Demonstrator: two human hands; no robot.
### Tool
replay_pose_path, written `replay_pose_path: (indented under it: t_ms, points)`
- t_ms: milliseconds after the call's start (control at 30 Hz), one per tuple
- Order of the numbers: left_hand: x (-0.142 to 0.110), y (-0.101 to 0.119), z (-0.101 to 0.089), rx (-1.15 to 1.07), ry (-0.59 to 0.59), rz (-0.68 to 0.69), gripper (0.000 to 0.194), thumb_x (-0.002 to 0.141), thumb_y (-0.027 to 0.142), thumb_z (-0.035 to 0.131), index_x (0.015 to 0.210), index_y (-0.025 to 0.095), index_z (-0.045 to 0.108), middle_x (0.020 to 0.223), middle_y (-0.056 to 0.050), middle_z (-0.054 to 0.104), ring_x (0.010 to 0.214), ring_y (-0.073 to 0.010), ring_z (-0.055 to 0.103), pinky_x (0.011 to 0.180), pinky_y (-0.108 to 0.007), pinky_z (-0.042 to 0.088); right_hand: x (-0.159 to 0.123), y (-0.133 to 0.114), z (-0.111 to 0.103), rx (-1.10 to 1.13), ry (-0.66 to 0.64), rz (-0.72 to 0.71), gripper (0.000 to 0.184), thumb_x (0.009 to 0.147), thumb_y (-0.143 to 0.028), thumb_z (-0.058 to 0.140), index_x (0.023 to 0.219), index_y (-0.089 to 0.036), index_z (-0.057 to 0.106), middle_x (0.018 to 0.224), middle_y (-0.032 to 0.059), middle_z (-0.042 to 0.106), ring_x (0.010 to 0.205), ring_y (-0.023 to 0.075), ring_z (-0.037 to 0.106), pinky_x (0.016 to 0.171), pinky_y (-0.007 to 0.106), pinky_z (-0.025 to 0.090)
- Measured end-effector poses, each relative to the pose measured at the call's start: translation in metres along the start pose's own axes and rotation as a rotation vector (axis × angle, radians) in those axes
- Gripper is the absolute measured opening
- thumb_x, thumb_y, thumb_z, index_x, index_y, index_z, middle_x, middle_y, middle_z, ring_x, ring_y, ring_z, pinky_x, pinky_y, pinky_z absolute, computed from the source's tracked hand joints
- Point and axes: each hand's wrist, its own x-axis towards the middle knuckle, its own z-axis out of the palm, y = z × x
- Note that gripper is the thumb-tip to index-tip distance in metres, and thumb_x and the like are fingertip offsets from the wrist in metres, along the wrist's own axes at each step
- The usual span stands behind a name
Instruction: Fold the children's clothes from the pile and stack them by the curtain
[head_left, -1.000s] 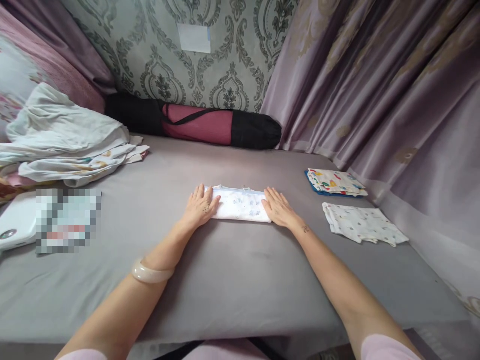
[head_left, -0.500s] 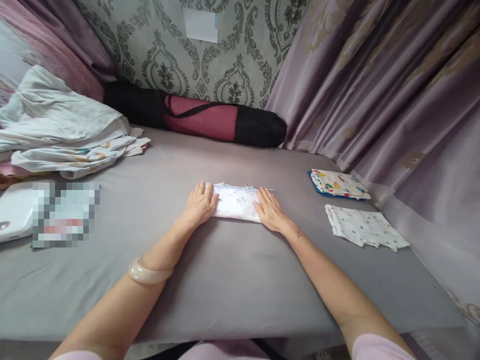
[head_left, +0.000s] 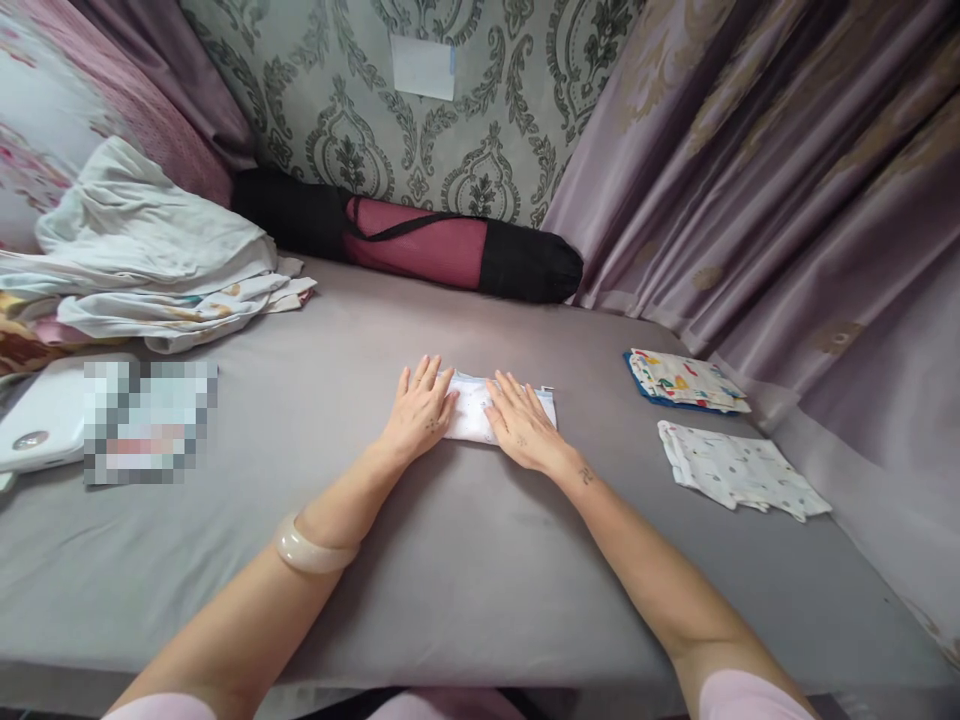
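A small white folded garment (head_left: 466, 412) with a faint print and a pale blue edge lies on the grey bed sheet in front of me. My left hand (head_left: 421, 408) rests flat over its left end, fingers stretched out. Across its right half lies my right hand (head_left: 521, 418), also flat with fingers spread, leaving the right corner showing. Both palms hide part of the cloth. Off to the right are a folded white printed garment (head_left: 739, 468) and, behind it, a folded colourful pile (head_left: 686, 380) with a blue layer underneath.
A heap of pale clothes (head_left: 157, 240) lies at the left, with a white device (head_left: 64, 410) and a blurred-out packet (head_left: 154, 425) in front. A black and pink long bag (head_left: 420, 245) lies along the wall. Purple curtains (head_left: 750, 180) hang at the right.
My right hand has slid inward over the garment, uncovering its right end. My left hand stays at the left end. The view has shifted slightly.
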Motion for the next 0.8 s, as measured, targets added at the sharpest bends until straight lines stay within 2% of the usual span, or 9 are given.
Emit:
replay_pose_path:
  t_ms: [100, 267, 467, 533, 633, 800]
  points:
    - [0.0, 0.001, 0.001, -0.031, -0.013, -0.027, 0.047, 0.099, 0.029, 0.031, 0.14, 0.011, 0.046, 0.153, -0.017, 0.036, 0.145, -0.0316, 0.026, 0.116, -0.054, 0.022, 0.006, -0.008, 0.008, 0.003, 0.027, -0.029, 0.059, 0.102, -0.042, 0.015, 0.154, -0.017, 0.024, 0.162, 0.0074, 0.016, 0.149, 0.0219, 0.008, 0.12, 0.047, 0.008]
    - [0.004, -0.01, 0.007, -0.117, 0.055, -0.132, 0.045, 0.098, 0.025, 0.031, 0.136, 0.01, 0.049, 0.148, -0.017, 0.044, 0.142, -0.0304, 0.034, 0.114, -0.051, 0.029, 0.01, -0.003, 0.025, 0.008, -0.045, -0.005, 0.059, 0.101, -0.041, 0.016, 0.153, -0.015, 0.027, 0.16, 0.0077, 0.022, 0.149, 0.0233, 0.012, 0.12, 0.047, 0.009]
    - [0.011, -0.023, 0.014, -0.279, 0.186, -0.155, 0.04, 0.092, 0.016, 0.034, 0.123, 0.012, 0.058, 0.136, -0.016, 0.057, 0.134, -0.0272, 0.046, 0.111, -0.047, 0.036, 0.014, -0.014, 0.01, 0.017, -0.098, 0.01, 0.06, 0.101, -0.041, 0.019, 0.152, -0.012, 0.03, 0.16, 0.0109, 0.022, 0.148, 0.0248, 0.014, 0.12, 0.048, 0.01]
    - [0.011, -0.026, 0.01, -0.356, 0.207, -0.173, 0.04, 0.09, 0.014, 0.033, 0.12, 0.014, 0.06, 0.128, -0.014, 0.062, 0.127, -0.0241, 0.053, 0.109, -0.042, 0.039, 0.017, -0.023, 0.007, 0.011, -0.054, -0.029, 0.06, 0.101, -0.04, 0.019, 0.152, -0.011, 0.03, 0.16, 0.0117, 0.022, 0.148, 0.0243, 0.014, 0.12, 0.047, 0.009]
    - [0.011, -0.026, 0.001, -0.45, 0.221, -0.282, 0.042, 0.087, 0.013, 0.033, 0.118, 0.015, 0.061, 0.119, -0.011, 0.067, 0.116, -0.0221, 0.06, 0.104, -0.038, 0.044, 0.023, -0.035, 0.013, 0.012, 0.015, -0.117, 0.062, 0.101, -0.042, 0.018, 0.152, -0.008, 0.028, 0.16, 0.0111, 0.022, 0.149, 0.0222, 0.013, 0.121, 0.043, 0.008]
    - [0.012, -0.025, -0.011, -0.525, 0.276, -0.472, 0.043, 0.085, 0.014, 0.033, 0.116, 0.015, 0.063, 0.117, -0.01, 0.068, 0.115, -0.0235, 0.06, 0.101, -0.039, 0.046, 0.027, -0.035, 0.028, -0.005, -0.025, -0.107, 0.062, 0.101, -0.04, 0.022, 0.151, -0.004, 0.029, 0.159, 0.0147, 0.021, 0.148, 0.0234, 0.016, 0.121, 0.04, 0.011]
